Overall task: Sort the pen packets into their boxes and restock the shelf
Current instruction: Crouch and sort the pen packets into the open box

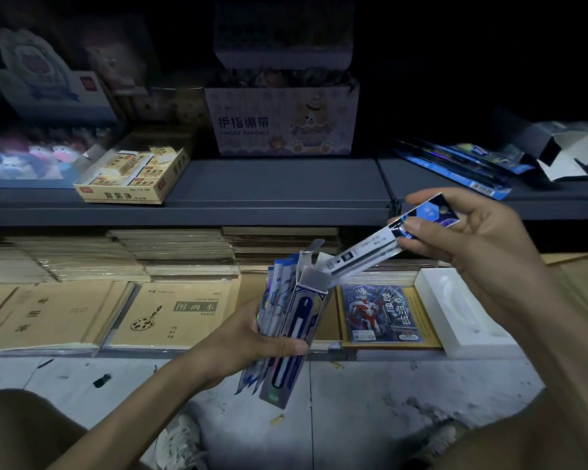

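My left hand [262, 340] grips a tall blue-and-white pen box [297, 337] with its top flaps open, together with several pen packets [272, 310] pressed against the box's left side. My right hand [469, 245] pinches the dark blue top end of one long pen packet [384, 245]. That packet slants down to the left, and its lower tip sits at the box's open mouth. More blue pen packets [455, 171] lie loose on the grey shelf [279, 184] at the right.
On the shelf stand a finger-bandage box [282, 123], a yellow eraser box [133, 174] and an opened flattened carton [571, 150]. Below lie stacks of brown drawing books [170, 310], a card pack [377, 310] and a white tray [462, 317]. My knees frame the tiled floor.
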The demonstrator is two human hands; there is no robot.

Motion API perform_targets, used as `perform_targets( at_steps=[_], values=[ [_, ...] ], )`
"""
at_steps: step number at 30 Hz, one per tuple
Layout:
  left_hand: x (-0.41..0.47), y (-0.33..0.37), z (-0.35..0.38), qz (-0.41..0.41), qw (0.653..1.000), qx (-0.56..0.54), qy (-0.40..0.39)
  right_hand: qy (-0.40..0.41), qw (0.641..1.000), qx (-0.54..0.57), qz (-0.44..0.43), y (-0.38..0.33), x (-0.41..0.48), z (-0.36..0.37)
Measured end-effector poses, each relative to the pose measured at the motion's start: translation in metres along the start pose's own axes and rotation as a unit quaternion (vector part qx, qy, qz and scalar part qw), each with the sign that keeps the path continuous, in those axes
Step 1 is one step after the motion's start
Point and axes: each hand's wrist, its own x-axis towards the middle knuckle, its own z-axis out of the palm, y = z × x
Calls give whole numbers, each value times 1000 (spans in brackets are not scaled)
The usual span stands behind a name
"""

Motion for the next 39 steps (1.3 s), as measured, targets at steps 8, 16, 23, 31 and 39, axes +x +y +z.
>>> perform_targets(
  at_steps=[8,16,23,31,39],
  values=[
    [-2,-2,4,2,999,28,-25,-45,988,-148,2,-7,-1,7],
    [0,-1,10,7,999,22,-39,-134,934,-329,-46,13,-15,46],
    [0,-1,9,7,999,13,-30,-133,967,-213,36,5,-17,46],
    [1,-2,10,9,1000,18,-24,-145,936,-310,85,21,-19,58],
    [-1,-2,11,13,1000,7,-20,-161,943,-273,104,16,-14,54]
  ],
)
